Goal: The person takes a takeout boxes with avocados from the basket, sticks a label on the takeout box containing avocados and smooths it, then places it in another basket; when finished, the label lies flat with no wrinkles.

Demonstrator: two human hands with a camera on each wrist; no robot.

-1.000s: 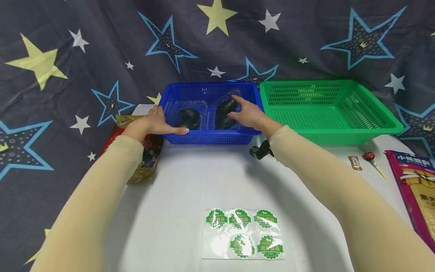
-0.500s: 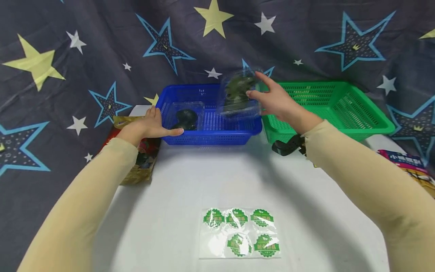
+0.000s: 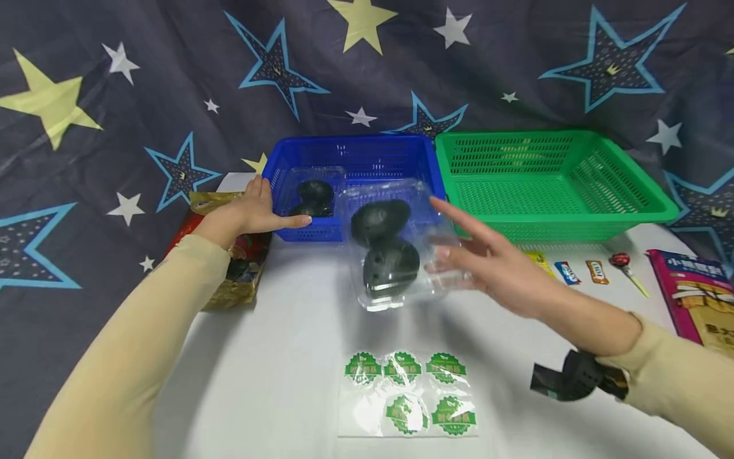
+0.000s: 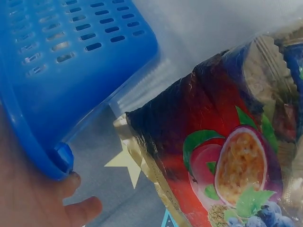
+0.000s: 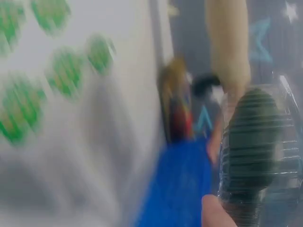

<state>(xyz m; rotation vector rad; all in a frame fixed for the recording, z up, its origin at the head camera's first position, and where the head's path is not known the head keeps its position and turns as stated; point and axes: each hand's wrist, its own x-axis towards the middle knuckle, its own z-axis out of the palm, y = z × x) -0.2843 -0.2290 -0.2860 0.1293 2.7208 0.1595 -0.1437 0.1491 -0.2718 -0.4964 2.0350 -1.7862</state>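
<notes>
My right hand (image 3: 487,261) grips the right side of a clear plastic box (image 3: 358,290) holding two dark avocados (image 3: 390,264), tilted in the air in front of the blue basket (image 3: 367,233). Close up in the right wrist view, an avocado (image 5: 253,137) shows through the ribbed plastic. With fingers straight, my left hand (image 3: 246,210) rests on the basket's front left corner, its thumb along the front rim. A second clear box (image 3: 338,172) with dark avocados lies inside the basket at the left. The right fingers behind the box are partly seen through plastic.
A green basket (image 3: 550,220) stands to the right of the blue one. A sheet of green round stickers (image 3: 407,395) lies at the table's front. Small candies (image 3: 568,273), a lollipop (image 3: 620,260) and a purple snack bag (image 3: 688,287) lie right; a red-gold fruit bag (image 4: 203,146) stands left.
My right hand has lifted the clear box of avocados out of the blue basket and brought it forward, toward me. My left hand has stayed at the basket's corner.
</notes>
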